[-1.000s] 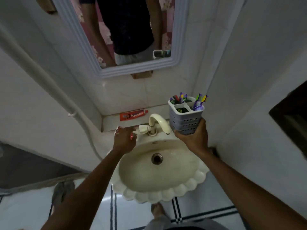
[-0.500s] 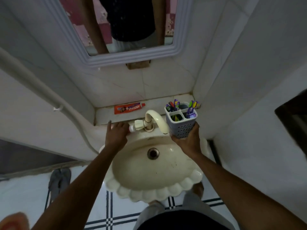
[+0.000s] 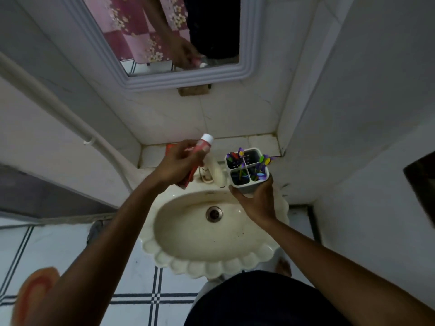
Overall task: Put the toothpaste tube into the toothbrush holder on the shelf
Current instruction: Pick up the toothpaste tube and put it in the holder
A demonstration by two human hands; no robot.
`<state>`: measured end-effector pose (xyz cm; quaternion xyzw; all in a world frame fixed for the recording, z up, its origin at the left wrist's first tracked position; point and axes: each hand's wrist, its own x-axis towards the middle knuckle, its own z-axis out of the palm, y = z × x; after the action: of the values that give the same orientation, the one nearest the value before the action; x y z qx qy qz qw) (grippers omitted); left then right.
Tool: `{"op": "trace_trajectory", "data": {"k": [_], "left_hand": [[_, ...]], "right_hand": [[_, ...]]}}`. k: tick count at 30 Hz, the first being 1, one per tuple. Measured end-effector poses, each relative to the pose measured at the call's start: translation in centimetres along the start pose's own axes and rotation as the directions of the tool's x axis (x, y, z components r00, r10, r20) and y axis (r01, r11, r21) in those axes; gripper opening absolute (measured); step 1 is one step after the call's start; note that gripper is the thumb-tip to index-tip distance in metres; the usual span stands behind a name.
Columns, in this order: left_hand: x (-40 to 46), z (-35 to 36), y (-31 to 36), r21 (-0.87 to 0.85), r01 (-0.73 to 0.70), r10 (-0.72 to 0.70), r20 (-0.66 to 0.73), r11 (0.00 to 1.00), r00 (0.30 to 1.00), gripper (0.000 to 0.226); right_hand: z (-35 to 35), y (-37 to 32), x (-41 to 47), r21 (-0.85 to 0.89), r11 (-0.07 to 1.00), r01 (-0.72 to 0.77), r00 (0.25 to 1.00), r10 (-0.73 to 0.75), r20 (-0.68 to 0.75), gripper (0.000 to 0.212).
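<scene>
Toothpaste tube, red with a white cap, sits wrapped in the left hand, fingers closed around its middle so that the cap pokes out toward the far wall and the crimped tail hangs down toward the basin. The tube's long axis runs roughly near-to-far and slightly tilted, cap uppermost. Just to its right, past the cream tap, the right hand cups the base of the grey toothbrush holder, held upright above the right rim of the scalloped washbasin and not on the shelf. Its four compartments face up: toothbrushes crowd the right-hand ones and the far-left one holds more, while the far-right cell looks the least filled. The tube lies left of the holder and slightly farther away, so the left hand likely has only a short carry rightward, turning the tube more upright to drop it into an open cell. Behind both hands the tiled shelf runs along the wall, a second red pack partly hidden on it, beneath the framed mirror.
</scene>
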<state>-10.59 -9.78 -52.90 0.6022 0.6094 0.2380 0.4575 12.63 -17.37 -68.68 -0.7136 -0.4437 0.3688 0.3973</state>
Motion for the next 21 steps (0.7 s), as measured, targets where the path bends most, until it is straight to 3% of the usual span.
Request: {"op": "trace_trajectory", "data": {"k": [6,9,12,16,21], "left_hand": [[2.4,3.4,4.5,0.284,-0.189,0.154,0.139,0.940,0.978,0.070],[3.5,4.6,5.9,0.527,-0.257,0.240,0.101,0.810,0.965,0.055],[4.0,5.7,7.0,0.714,-0.280,0.308,0.094,0.642,0.947,0.034],[4.5,7.3,7.3,0.775,-0.323,0.352,0.140,0.543,0.926,0.033],[4.8,7.6,6.6,0.686,-0.384,0.480,0.057,0.618,0.875,0.033]], "right_hand": [[-1.5,-0.4,0.1,0.063,0.998,-0.014,0.993,0.006,0.115,0.134],[-1.8,-0.4,0.8,0.049,0.999,0.005,0.993,-0.011,0.119,0.112],[-2.0,-0.6,1.4,0.003,1.000,-0.007,0.987,0.007,0.160,0.103],[-2.0,-1.0,1.9,-0.013,1.000,0.004,0.986,-0.002,0.167,0.096],[-1.9,-0.9,2.1,-0.010,1.000,0.022,0.988,-0.020,0.150,0.084]]}}
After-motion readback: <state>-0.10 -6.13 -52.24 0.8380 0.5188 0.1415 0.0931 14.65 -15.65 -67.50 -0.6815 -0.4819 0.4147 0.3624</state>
